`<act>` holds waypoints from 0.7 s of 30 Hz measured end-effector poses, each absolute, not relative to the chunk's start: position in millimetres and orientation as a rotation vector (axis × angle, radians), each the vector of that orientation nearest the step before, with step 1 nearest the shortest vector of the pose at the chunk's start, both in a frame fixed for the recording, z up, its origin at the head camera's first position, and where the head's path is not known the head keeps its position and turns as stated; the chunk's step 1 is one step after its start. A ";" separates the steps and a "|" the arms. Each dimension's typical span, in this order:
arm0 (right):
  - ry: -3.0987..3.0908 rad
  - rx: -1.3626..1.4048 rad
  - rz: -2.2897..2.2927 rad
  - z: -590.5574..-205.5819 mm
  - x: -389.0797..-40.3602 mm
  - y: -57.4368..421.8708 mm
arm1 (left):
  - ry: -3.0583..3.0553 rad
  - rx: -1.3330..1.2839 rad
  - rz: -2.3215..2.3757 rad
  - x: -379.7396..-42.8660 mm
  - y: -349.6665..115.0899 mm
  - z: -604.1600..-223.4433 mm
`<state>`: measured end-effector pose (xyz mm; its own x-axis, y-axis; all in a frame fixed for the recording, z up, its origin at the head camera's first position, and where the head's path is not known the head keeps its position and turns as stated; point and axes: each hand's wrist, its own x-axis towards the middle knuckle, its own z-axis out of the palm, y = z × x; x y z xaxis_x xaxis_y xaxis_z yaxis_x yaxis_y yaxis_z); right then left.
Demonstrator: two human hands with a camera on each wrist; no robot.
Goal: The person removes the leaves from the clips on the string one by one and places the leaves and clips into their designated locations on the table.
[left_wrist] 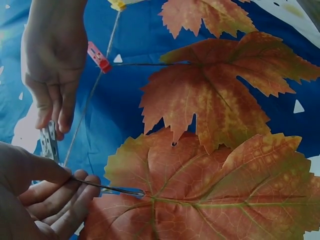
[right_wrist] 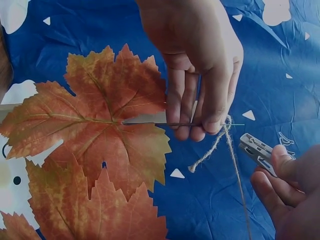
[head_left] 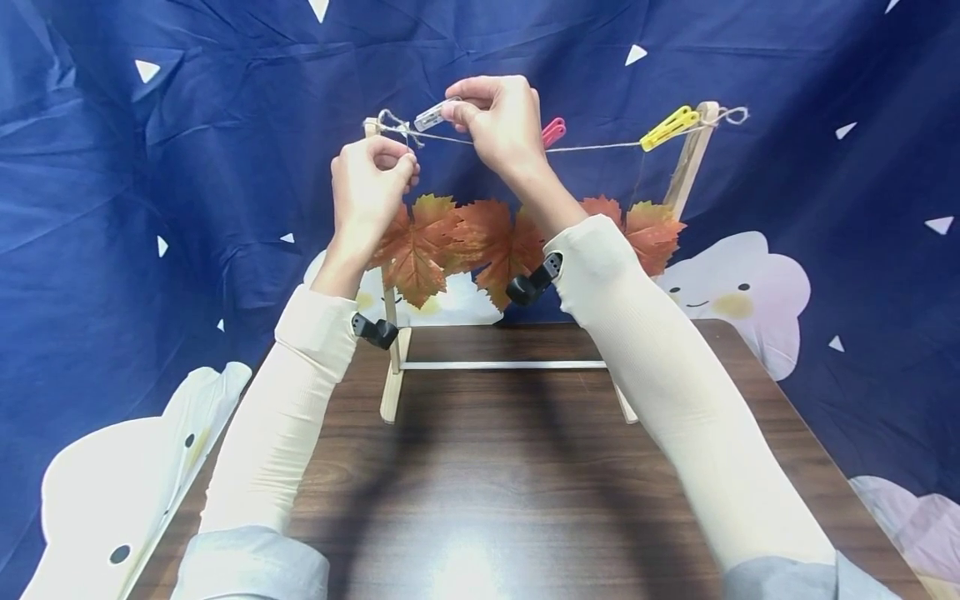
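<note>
"What does the setup comprise?"

"A brown table (head_left: pixel 465 467) before a blue drape (head_left: pixel 247 275). On the table, a wooden rack (head_left: pixel 686 171) carries a string (head_left: pixel 600 147). A pink clip (head_left: pixel 553 132) and a yellow clip (head_left: pixel 669 128) sit on the string; other leaves (head_left: pixel 652 239) hang below."

"Left hand (head_left: pixel 371 187)?"

"Positioned at the string's left end. Thumb and fingers pinch the stem (left_wrist: pixel 112 189) of the leftmost leaf (head_left: pixel 416 254), which hangs below the hand."

"Right hand (head_left: pixel 498 125)?"

"Positioned above the string, farther right. Thumb and fingertips are clamped on a clear clip (head_left: pixel 431 116), its free end pointing left, near the stem's tip."
</note>
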<state>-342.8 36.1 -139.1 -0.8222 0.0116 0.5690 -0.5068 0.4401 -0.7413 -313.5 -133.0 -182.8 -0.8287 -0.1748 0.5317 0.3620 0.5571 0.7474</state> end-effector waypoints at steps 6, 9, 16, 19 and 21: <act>-2.213 0.427 1.385 -138.5 -339.3 41.4 | -2.198 -0.171 -1.264 -307.7 -136.7 -183.4; -2.228 0.450 1.372 -140.1 -335.8 44.0 | -2.177 -0.186 -1.274 -304.2 -139.0 -183.5; -2.176 0.539 1.482 -146.0 -326.9 50.0 | -2.127 -0.216 -1.273 -296.2 -142.8 -185.3; -2.174 0.576 1.508 -148.0 -323.8 53.7 | -2.093 -0.242 -1.280 -292.5 -145.3 -186.4; -2.185 0.605 1.509 -150.4 -321.8 56.2 | -2.071 -0.254 -1.290 -289.6 -148.0 -187.5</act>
<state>-321.8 56.2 -150.4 -0.8192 -0.1158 0.5616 -0.5662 0.3182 -0.7604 -289.6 -148.0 -187.5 -0.7534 -0.1792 0.6327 0.4888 0.4910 0.7211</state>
